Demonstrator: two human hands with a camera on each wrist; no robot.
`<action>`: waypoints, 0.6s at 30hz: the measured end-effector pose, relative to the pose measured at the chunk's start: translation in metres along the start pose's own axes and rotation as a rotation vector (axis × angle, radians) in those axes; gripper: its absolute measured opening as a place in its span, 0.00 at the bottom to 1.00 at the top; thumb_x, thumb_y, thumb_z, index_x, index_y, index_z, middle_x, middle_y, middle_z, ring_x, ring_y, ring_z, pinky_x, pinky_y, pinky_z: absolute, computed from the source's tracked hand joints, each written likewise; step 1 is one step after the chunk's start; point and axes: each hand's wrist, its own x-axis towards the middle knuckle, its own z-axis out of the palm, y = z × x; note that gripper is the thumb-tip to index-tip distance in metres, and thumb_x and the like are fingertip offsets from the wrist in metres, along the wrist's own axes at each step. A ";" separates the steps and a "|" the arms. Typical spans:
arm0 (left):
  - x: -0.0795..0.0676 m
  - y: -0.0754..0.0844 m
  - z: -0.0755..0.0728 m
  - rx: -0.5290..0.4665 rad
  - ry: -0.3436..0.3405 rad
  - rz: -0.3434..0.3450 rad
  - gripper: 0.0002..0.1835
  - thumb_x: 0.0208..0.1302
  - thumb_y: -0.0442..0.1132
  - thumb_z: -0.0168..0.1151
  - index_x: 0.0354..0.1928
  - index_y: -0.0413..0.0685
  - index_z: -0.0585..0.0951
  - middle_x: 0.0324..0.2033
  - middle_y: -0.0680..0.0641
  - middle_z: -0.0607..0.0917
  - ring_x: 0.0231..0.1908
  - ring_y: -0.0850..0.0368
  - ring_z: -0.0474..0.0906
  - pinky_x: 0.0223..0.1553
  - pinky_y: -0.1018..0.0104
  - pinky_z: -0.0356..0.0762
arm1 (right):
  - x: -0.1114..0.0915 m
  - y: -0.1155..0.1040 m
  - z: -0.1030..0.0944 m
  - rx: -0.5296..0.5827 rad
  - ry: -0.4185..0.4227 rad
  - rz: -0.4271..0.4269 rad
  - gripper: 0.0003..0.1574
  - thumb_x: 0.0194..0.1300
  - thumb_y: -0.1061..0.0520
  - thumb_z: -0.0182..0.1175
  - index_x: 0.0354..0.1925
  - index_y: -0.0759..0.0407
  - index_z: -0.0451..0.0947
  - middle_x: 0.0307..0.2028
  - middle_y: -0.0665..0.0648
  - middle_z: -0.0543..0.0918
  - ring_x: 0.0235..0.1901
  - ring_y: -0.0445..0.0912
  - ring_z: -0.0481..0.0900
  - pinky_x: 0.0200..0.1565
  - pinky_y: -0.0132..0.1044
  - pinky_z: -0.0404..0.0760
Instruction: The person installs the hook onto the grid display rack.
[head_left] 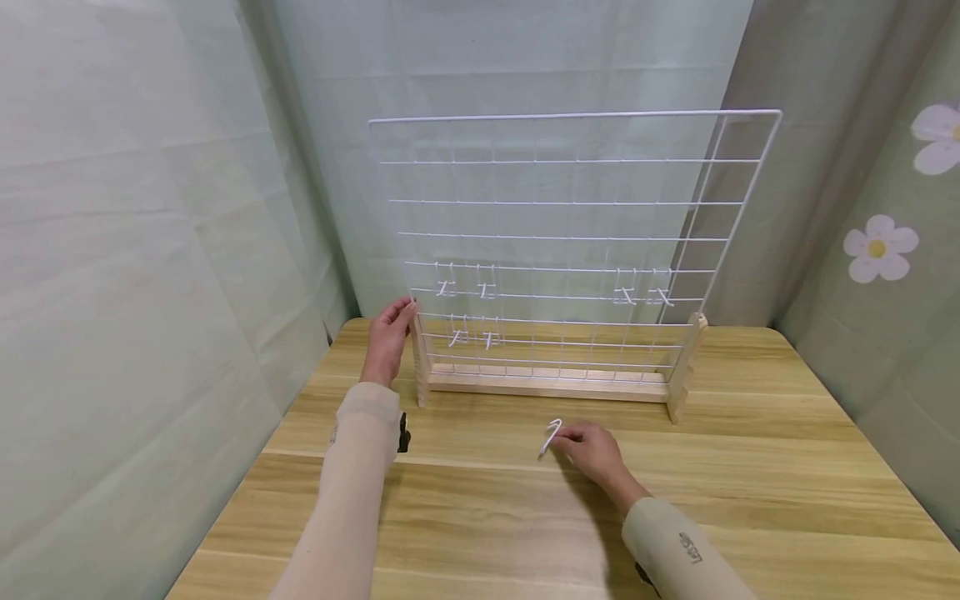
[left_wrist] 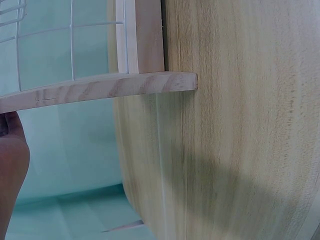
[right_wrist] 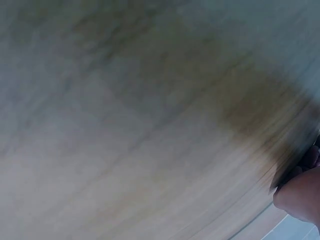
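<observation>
A white wire grid rack stands upright in a wooden base with a side post at each end. My left hand grips the top of the left wooden post; in the left wrist view the thumb presses against it and the other fingers are mostly hidden. Over the table, in front of the base, my right hand pinches a white wire hook. The right wrist view is blurred and shows only part of that hand. Several white hooks hang on the grid, with two in the lower row at left.
The wood-grain table extends to both sides of the rack. Pale green curtains enclose the left side and back, and a flower-patterned curtain hangs at right.
</observation>
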 end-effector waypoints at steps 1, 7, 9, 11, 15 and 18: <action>0.000 0.000 0.000 0.003 0.000 -0.005 0.25 0.74 0.43 0.57 0.65 0.33 0.71 0.64 0.39 0.74 0.65 0.47 0.68 0.67 0.61 0.63 | 0.000 0.000 0.000 0.004 0.000 0.007 0.04 0.60 0.55 0.69 0.31 0.53 0.89 0.38 0.51 0.87 0.41 0.47 0.80 0.41 0.40 0.74; 0.000 -0.003 0.000 0.017 0.009 0.002 0.25 0.74 0.44 0.57 0.65 0.35 0.72 0.62 0.40 0.75 0.61 0.52 0.71 0.67 0.62 0.64 | -0.001 -0.004 -0.003 0.052 -0.006 0.051 0.04 0.61 0.56 0.68 0.31 0.55 0.88 0.32 0.50 0.86 0.32 0.43 0.76 0.34 0.37 0.73; 0.001 -0.003 0.000 0.017 0.011 0.009 0.24 0.74 0.44 0.57 0.64 0.35 0.72 0.62 0.40 0.75 0.60 0.53 0.71 0.66 0.62 0.64 | -0.001 -0.004 -0.004 0.065 -0.003 0.055 0.04 0.61 0.57 0.68 0.30 0.55 0.87 0.29 0.49 0.85 0.30 0.42 0.74 0.33 0.36 0.72; 0.001 -0.003 0.000 0.019 0.013 0.014 0.23 0.74 0.44 0.56 0.63 0.36 0.73 0.61 0.41 0.75 0.59 0.54 0.72 0.66 0.62 0.65 | 0.000 -0.005 -0.005 0.075 0.007 0.055 0.04 0.62 0.58 0.67 0.31 0.56 0.87 0.28 0.50 0.85 0.30 0.42 0.75 0.34 0.37 0.72; 0.001 -0.003 -0.001 0.021 0.013 0.017 0.22 0.74 0.44 0.56 0.63 0.37 0.74 0.61 0.42 0.76 0.59 0.55 0.72 0.66 0.62 0.65 | 0.002 -0.005 -0.006 0.070 0.042 0.065 0.05 0.62 0.57 0.67 0.33 0.57 0.88 0.31 0.50 0.87 0.34 0.42 0.77 0.39 0.38 0.74; 0.001 -0.003 -0.001 0.017 0.009 0.017 0.23 0.74 0.44 0.56 0.63 0.36 0.74 0.63 0.40 0.75 0.60 0.54 0.71 0.66 0.62 0.64 | 0.004 -0.005 -0.007 0.070 0.054 0.088 0.06 0.63 0.56 0.66 0.34 0.58 0.88 0.32 0.51 0.87 0.34 0.43 0.78 0.40 0.38 0.75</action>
